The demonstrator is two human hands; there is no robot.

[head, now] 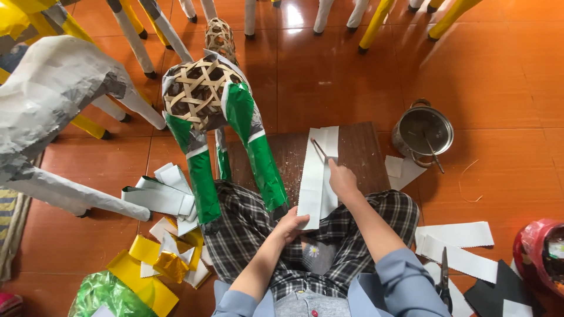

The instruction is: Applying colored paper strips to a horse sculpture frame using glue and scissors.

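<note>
A paper strip [317, 176] lies on a board [358, 149] before the person's lap, its near end under the left hand [289, 226]; the right hand [342, 182] rests on it. A woven frame [202, 97] stands left of the board, a pot [423, 130] right. Scissors [443, 282] lie on strips [458, 249] at right; scraps [167, 243] lie at left.

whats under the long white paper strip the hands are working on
The white paper strip lies on a dark wooden board at its far end; its near end rests on the checked-trousered lap, held by the left hand. The board beneath the strip is covered.
</note>
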